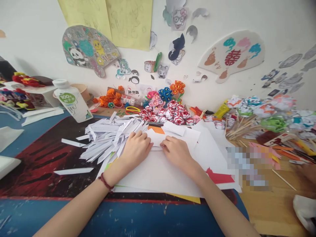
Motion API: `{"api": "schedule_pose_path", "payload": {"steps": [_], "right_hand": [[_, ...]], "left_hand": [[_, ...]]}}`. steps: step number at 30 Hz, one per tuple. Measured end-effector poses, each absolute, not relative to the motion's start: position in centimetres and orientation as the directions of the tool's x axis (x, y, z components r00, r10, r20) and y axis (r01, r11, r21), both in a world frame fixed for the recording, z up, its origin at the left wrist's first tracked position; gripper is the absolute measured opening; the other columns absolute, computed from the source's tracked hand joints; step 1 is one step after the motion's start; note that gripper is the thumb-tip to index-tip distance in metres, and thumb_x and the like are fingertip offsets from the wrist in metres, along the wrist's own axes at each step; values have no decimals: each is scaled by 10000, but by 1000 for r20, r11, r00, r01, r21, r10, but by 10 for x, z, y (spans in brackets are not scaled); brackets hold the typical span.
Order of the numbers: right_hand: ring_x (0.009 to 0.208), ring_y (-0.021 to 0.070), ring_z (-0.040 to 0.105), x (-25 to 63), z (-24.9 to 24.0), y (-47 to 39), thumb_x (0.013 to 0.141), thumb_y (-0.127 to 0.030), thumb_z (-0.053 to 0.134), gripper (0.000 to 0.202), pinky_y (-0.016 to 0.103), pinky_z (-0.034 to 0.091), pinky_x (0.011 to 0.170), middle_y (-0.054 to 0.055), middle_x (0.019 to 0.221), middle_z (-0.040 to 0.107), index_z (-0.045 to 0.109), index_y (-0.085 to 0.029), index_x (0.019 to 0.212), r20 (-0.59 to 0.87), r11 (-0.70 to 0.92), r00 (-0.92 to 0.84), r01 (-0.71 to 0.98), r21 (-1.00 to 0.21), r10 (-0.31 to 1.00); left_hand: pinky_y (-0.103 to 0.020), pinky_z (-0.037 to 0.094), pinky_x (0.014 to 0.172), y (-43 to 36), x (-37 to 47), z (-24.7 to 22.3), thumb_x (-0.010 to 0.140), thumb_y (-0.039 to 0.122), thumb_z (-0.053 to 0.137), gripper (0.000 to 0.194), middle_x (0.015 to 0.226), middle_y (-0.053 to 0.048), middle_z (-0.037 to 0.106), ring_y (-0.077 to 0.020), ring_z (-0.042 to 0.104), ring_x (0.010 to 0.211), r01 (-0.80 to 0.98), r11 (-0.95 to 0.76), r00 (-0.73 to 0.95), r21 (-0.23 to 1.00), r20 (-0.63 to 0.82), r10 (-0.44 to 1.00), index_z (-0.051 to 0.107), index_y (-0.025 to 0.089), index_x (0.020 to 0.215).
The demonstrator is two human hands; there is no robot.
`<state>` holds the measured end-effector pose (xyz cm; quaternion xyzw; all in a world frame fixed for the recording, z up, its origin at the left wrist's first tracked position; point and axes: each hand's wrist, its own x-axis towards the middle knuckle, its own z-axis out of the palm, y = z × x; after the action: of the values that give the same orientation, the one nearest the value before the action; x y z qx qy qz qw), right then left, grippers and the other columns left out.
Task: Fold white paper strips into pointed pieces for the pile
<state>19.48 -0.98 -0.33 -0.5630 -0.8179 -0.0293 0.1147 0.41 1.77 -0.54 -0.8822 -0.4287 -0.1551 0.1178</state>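
Observation:
Between my two hands lies a small white sheet of paper with a fold along its near edge. My left hand pinches the left end of that fold, fingers curled. At the right end, my right hand grips the same paper with bent fingers. Beneath them spread larger white sheets, with coloured paper showing at the edges. A heap of folded white paper strips rises to the left of my left hand. One loose folded strip lies apart on the dark mat.
A white bottle stands at the back left. Red-and-white paper flowers and other colourful flowers line the wall. On the right lie wooden sticks, and part of another person's hand shows at the edge.

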Motion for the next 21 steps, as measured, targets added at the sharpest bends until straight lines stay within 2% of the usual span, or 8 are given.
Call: {"api": "schedule_pose_path", "payload": {"steps": [5,9,16,21], "right_hand": [[837,174,566,193,-12,-3,869,-280,604,80,280,376,700,12,894,632,625,-207,893,286,371,-295,890,-266,912],[857,179,540,193,-17,2,788,-280,706,155,276,388,706,8,895,618,615,-213,894,286,382,-286,844,-377,914],[794,168,540,190,-17,6,838,-255,647,82,273,397,700,20,808,615,627,-180,812,293,463,-362,744,-482,885],[775,157,555,190,-18,6,858,-208,611,88,264,405,695,18,796,629,613,-168,779,310,477,-363,693,-541,879]], "left_hand": [[-360,303,747,25,7,-14,863,312,589,137,865,-36,626,-227,511,889,783,-622,579,16,345,739,590,187,807],[-350,297,746,28,8,-17,848,311,615,138,885,-37,628,-227,514,897,779,-626,583,31,332,741,577,181,826],[-340,287,722,24,9,-15,908,241,515,123,773,-31,630,-205,536,826,760,-645,597,81,306,742,571,167,827],[-326,284,708,23,6,-11,942,305,447,230,828,-42,655,-200,538,850,699,-706,651,114,307,695,612,173,851]]}}
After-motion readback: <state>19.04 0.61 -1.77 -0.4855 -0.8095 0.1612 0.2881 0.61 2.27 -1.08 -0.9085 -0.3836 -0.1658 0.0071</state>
